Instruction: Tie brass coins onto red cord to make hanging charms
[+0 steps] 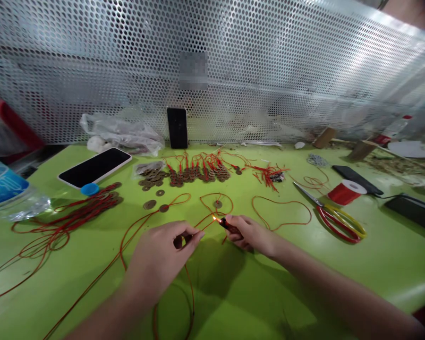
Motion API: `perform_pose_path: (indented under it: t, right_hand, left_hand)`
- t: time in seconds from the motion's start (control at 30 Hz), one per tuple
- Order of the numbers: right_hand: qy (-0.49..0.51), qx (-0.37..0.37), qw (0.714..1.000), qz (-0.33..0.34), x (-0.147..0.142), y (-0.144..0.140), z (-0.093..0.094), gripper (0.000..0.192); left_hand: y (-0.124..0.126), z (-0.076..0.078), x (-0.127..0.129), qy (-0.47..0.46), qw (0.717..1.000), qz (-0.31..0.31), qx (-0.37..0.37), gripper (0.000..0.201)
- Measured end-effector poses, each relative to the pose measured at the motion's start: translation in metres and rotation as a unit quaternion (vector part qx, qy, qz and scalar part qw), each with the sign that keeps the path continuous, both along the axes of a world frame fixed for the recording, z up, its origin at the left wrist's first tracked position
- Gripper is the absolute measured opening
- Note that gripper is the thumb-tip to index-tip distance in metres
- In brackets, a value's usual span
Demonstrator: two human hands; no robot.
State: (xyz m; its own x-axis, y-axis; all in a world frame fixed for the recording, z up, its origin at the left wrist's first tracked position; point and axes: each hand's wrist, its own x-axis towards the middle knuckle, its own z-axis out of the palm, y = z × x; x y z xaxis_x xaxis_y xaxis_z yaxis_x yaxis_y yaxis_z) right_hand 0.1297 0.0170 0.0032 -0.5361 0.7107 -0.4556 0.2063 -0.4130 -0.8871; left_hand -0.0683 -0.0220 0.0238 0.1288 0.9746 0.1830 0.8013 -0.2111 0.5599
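Note:
My left hand (166, 252) pinches a thin red cord (206, 218) between thumb and forefinger, low over the green table. In my right hand (250, 232) is a lighter (225, 223), its small flame (214, 218) burning at the cord just right of my left fingertips. Beyond the flame, a round coin (218, 204) with a hole lies inside a loop of red cord. Another coin (164, 208) is strung on a looped cord to the left. Further cord hangs below my left hand onto the table.
Tasselled coins (198, 174) lie in a row at the back, before an upright phone (177, 127). At right are scissors (335, 219) and a spool of red thread (346, 192). Leftward are a flat phone (95, 166), strung coins (95, 208) and a water bottle (10, 189).

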Motion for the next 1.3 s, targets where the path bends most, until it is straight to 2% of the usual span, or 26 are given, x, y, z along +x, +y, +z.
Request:
perform_pose_path:
  t: [0.2,0.67,1.3]
  right_hand:
    - [0.013,-0.02,1.0,0.003,0.0009,0.0014,-0.0014,0.031]
    - [0.018,-0.011,1.0,0.0,0.0,0.0,0.0,0.03]
    - [-0.004,-0.003,1.0,0.002,0.0006,0.0008,-0.002,0.038]
  left_hand:
    - [-0.0027,0.0059,0.0016,0.007,1.0,0.01,-0.02,0.025]
    - [-0.0017,0.0042,0.0,0.013,1.0,0.002,-0.021,0.023]
    - [-0.0005,0.003,-0.0008,0.01,1.0,-0.013,-0.002,0.025]
